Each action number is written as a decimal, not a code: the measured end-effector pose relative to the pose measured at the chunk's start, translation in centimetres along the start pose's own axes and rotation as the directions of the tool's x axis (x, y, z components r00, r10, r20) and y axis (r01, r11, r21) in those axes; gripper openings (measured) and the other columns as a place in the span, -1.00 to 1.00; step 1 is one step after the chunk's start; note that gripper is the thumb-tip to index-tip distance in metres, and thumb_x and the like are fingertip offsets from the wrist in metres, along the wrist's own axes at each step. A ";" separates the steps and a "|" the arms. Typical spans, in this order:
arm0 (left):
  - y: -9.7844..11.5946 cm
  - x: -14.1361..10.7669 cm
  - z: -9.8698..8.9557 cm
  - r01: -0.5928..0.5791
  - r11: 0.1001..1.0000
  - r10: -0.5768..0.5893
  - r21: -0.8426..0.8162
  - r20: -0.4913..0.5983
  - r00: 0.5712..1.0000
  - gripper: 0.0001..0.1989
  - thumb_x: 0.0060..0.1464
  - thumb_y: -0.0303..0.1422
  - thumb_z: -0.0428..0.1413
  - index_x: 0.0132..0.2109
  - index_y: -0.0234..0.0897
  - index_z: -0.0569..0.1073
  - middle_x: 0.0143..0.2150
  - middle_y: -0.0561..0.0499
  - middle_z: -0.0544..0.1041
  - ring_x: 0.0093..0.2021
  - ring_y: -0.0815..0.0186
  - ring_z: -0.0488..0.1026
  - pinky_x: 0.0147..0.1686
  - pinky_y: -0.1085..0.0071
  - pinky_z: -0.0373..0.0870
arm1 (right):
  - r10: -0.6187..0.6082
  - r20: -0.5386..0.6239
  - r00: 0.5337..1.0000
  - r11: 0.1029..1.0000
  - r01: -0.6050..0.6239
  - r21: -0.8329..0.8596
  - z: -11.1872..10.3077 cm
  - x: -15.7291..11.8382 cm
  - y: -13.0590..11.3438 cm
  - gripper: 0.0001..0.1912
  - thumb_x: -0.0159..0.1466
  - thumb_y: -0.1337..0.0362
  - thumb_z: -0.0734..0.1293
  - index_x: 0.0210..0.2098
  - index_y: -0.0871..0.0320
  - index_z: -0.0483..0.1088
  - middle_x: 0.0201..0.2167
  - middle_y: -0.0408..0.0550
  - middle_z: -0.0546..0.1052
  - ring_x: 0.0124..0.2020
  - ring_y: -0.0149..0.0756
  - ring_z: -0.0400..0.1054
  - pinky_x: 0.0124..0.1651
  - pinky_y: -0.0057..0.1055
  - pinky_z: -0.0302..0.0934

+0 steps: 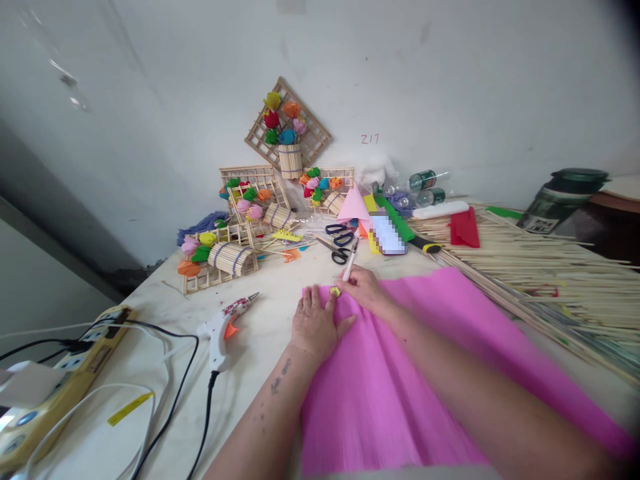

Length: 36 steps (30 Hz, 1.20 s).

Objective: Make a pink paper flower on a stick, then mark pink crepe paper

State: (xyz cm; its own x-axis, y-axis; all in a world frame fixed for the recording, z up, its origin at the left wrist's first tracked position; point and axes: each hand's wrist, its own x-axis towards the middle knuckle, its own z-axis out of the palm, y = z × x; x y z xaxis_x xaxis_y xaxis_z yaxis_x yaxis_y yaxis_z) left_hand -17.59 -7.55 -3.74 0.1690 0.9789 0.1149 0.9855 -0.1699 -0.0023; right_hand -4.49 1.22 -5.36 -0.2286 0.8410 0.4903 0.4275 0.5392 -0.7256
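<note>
A large sheet of pink crepe paper (pixel 385 400) lies spread on the table under both my hands. My left hand (pixel 315 327) presses flat near its far left corner, fingers spread. One of its fingertips touches a small yellowish-green round piece (pixel 335 291) on the paper's edge. My right hand (pixel 364 285) is closed around a white pen (pixel 351 261), its tip end down beside the small piece. Just beyond the pen lie scissors (pixel 341 255) with dark handles.
A white glue gun (pixel 217 337) and a power strip (pixel 90 380) with cords lie at left. Latticed stick frames with paper flowers (pixel 227 257) stand at the back. Many thin sticks (pixel 550 267) cover the right side, near a dark green bottle (pixel 563 197).
</note>
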 end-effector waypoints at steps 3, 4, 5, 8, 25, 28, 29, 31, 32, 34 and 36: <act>-0.1 0.1 0.1 0.000 1.000 0.000 -0.007 0.005 1.000 -0.35 0.05 0.05 -0.28 0.20 -0.16 0.10 0.22 -0.19 0.10 0.22 0.03 -0.02 0.09 0.12 0.01 | -0.006 0.007 1.000 1.000 0.006 -0.004 0.1 0.0 0.3 -0.86 0.06 0.29 0.31 -0.59 0.19 0.37 -0.48 -0.11 0.42 -0.42 -0.38 0.32 -0.33 -0.47 0.19; -0.2 0.1 0.1 -0.002 1.000 0.002 -0.009 0.003 1.000 -0.36 0.06 0.05 -0.28 0.20 -0.16 0.10 0.22 -0.19 0.11 0.21 0.03 -0.02 0.09 0.12 0.01 | -0.006 0.009 1.000 1.000 0.006 -0.002 0.2 0.0 0.4 -0.86 0.06 0.28 0.31 -0.59 0.19 0.38 -0.47 -0.10 0.43 -0.42 -0.38 0.33 -0.33 -0.47 0.19; -0.2 0.1 0.1 -0.004 1.000 0.004 -0.012 0.002 1.000 -0.35 0.05 0.05 -0.28 0.20 -0.17 0.10 0.22 -0.20 0.11 0.21 0.03 -0.01 0.09 0.13 0.01 | -0.006 0.012 1.000 1.000 0.006 0.002 0.2 0.0 0.5 -0.86 0.06 0.28 0.31 -0.58 0.19 0.39 -0.46 -0.10 0.43 -0.41 -0.38 0.34 -0.33 -0.47 0.19; -0.1 0.1 0.0 -0.005 1.000 0.005 -0.016 0.000 1.000 -0.34 0.04 0.06 -0.27 0.20 -0.18 0.11 0.21 -0.21 0.11 0.21 0.01 -0.01 0.09 0.13 0.01 | -0.007 0.017 1.000 1.000 0.007 0.009 0.3 0.0 0.7 -0.88 0.05 0.27 0.32 -0.56 0.19 0.40 -0.44 -0.10 0.44 -0.40 -0.37 0.35 -0.32 -0.47 0.20; -0.3 0.0 -0.2 -0.008 0.999 0.008 -0.049 -0.002 1.000 -0.32 0.01 0.10 -0.28 0.20 -0.13 0.11 0.21 -0.20 0.11 0.21 0.01 0.00 0.09 0.12 -0.01 | 0.028 -0.058 0.998 0.996 -0.032 -0.084 -0.1 -0.2 -0.2 -0.82 0.08 0.19 0.29 -0.53 0.17 0.42 -0.47 -0.07 0.48 -0.41 -0.33 0.35 -0.35 -0.46 0.19; -0.5 0.0 -0.1 -0.010 0.998 0.009 -0.057 -0.012 1.000 -0.31 0.01 0.11 -0.31 0.19 -0.12 0.13 0.21 -0.20 0.11 0.21 0.03 0.00 0.09 0.10 -0.01 | 0.097 0.026 0.995 0.986 -0.093 -0.137 -0.3 -0.4 -0.6 -0.79 0.07 0.15 0.30 -0.52 0.16 0.46 -0.52 -0.07 0.51 -0.45 -0.31 0.36 -0.36 -0.45 0.19; -0.7 0.1 -0.1 -0.008 0.998 0.007 -0.059 -0.018 1.000 -0.33 0.02 0.10 -0.32 0.18 -0.11 0.13 0.20 -0.20 0.12 0.20 0.04 0.01 0.09 0.10 -0.01 | 0.118 0.058 0.991 0.983 -0.108 -0.146 -0.3 -0.4 -0.7 -0.79 0.07 0.15 0.29 -0.52 0.15 0.47 -0.54 -0.08 0.51 -0.47 -0.31 0.36 -0.38 -0.45 0.19; -0.9 0.1 -0.1 -0.007 0.998 0.005 -0.065 -0.036 0.999 -0.37 0.05 0.07 -0.33 0.17 -0.07 0.16 0.19 -0.18 0.14 0.19 0.07 0.03 0.08 0.10 0.00 | 0.142 0.101 0.985 0.980 -0.125 -0.157 -0.3 -0.4 -0.8 -0.78 0.08 0.15 0.29 -0.51 0.15 0.49 -0.57 -0.08 0.52 -0.50 -0.30 0.37 -0.42 -0.46 0.18; -1.0 0.2 0.0 -0.010 0.998 0.007 -0.067 -0.047 0.999 -0.40 0.06 0.05 -0.34 0.16 -0.05 0.17 0.18 -0.17 0.16 0.18 0.09 0.05 0.08 0.11 0.01 | 0.146 0.110 0.983 0.979 -0.127 -0.160 -0.4 -0.4 -0.8 -0.77 0.08 0.15 0.28 -0.50 0.15 0.49 -0.56 -0.08 0.52 -0.50 -0.30 0.37 -0.43 -0.46 0.18; -1.3 0.2 0.0 -0.020 0.997 0.016 -0.072 -0.062 0.998 -0.45 0.08 0.02 -0.32 0.14 -0.01 0.19 0.16 -0.14 0.18 0.17 0.12 0.07 0.08 0.12 0.02 | 0.146 0.122 0.982 0.978 -0.125 -0.169 -0.4 -0.4 -0.8 -0.77 0.08 0.14 0.28 -0.49 0.15 0.50 -0.54 -0.07 0.53 -0.49 -0.29 0.38 -0.43 -0.47 0.18; -1.5 0.3 0.0 -0.029 0.997 0.024 -0.076 -0.071 0.997 -0.47 0.08 0.02 -0.29 0.13 0.01 0.20 0.15 -0.12 0.19 0.16 0.13 0.08 0.08 0.12 0.03 | 0.148 0.137 0.980 0.976 -0.122 -0.180 -0.5 -0.4 -0.8 -0.76 0.08 0.14 0.29 -0.47 0.15 0.51 -0.52 -0.07 0.54 -0.47 -0.29 0.39 -0.42 -0.47 0.17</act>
State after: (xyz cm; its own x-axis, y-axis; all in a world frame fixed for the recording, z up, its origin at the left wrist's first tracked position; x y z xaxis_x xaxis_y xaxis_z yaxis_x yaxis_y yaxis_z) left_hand -19.04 -6.97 -3.75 0.1909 0.9641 0.1846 0.9759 -0.2067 0.0701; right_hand -4.35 0.46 -4.74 -0.2804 0.9095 0.3070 0.6023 0.4158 -0.6815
